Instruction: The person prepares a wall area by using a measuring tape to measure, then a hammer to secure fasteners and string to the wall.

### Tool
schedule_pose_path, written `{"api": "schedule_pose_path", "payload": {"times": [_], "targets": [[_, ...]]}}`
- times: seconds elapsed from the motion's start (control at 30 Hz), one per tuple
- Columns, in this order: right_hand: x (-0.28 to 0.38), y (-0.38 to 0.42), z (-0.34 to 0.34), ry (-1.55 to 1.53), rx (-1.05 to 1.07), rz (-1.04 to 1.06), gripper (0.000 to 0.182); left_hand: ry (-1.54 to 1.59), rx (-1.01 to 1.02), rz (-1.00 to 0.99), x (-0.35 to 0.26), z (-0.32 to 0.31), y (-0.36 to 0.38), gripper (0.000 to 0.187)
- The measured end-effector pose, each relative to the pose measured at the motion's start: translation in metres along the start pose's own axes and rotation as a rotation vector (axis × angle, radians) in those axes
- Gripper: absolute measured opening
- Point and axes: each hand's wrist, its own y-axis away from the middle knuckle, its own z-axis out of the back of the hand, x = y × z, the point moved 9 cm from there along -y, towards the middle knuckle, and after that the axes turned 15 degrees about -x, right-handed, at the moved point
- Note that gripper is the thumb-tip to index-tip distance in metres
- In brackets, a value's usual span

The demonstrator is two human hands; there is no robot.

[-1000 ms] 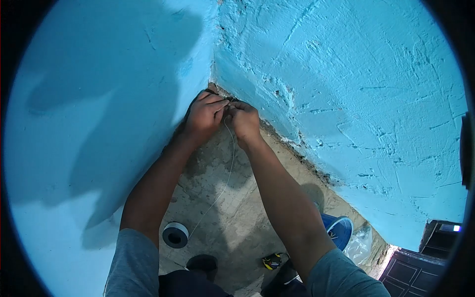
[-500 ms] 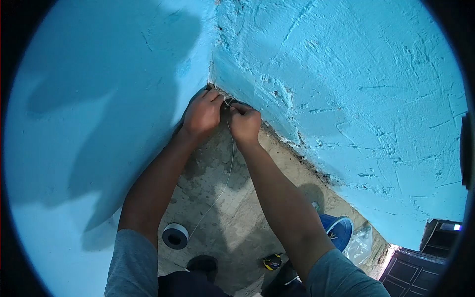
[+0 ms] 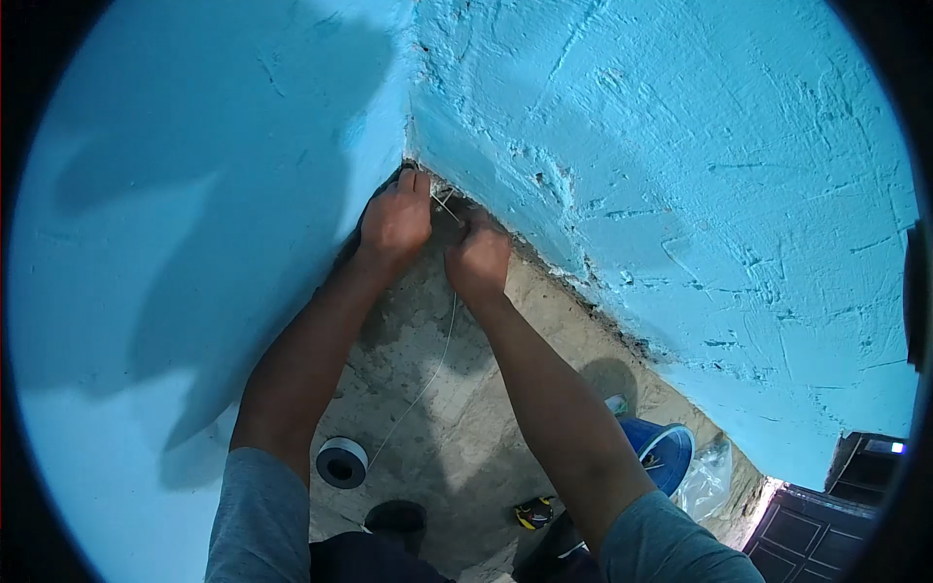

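Note:
Down in the corner where two blue walls meet the floor, my left hand has its fingers closed at the wall's foot. My right hand is just beside it, fingers pinched on a thin white string. Short strands of it cross the gap between the hands, at the left fingertips. Below my right hand the string runs slack across the floor to a white-rimmed spool with a dark centre. My fingertips are partly hidden by the hands.
Right of my right forearm stands a blue bucket, with a clear plastic bag beside it. A small yellow and black object lies near my feet. A rough blue wall borders the right, and a dark panelled door is at lower right.
My right hand has turned and shifted slightly down, away from the corner, drawing a strand straight between the hands. My left hand stays almost in place.

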Motion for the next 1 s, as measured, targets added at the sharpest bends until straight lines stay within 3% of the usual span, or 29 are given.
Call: {"api": "schedule_pose_path", "payload": {"times": [0.17,0.37,0.5,0.6,0.7,0.73,0.83,0.9,1.0], "targets": [[-0.002,0.004,-0.017,0.220,0.233,0.078,0.041,0.030,0.065,0.079,0.000,-0.001,-0.003,0.028],[-0.001,0.004,-0.012,0.148,0.061,0.297,0.044,0.094,0.090,0.148,0.003,-0.005,-0.004,0.030],[-0.006,0.015,-0.005,-0.035,0.092,0.111,0.028,0.180,0.040,0.166,0.013,-0.006,0.001,0.034],[-0.015,0.061,-0.006,-0.240,0.095,-0.135,0.022,0.304,-0.206,0.173,0.006,0.044,0.015,0.038],[0.009,0.137,0.020,-0.389,0.108,-0.254,0.019,0.403,-0.040,0.285,-0.010,0.055,0.064,0.042],[0.022,0.163,0.027,-0.371,0.142,-0.215,0.019,0.480,0.158,0.436,-0.014,0.043,0.089,0.039],[0.046,0.251,0.055,-0.329,0.323,-0.132,0.030,1.125,0.544,1.248,-0.032,0.028,0.180,0.037],[0.049,0.295,0.084,-0.372,0.435,-0.117,0.042,1.146,0.564,1.347,-0.031,0.057,0.206,0.035],[0.032,0.349,0.136,-0.157,0.744,0.253,0.050,1.006,0.428,1.191,-0.015,0.102,0.238,0.036]]}}
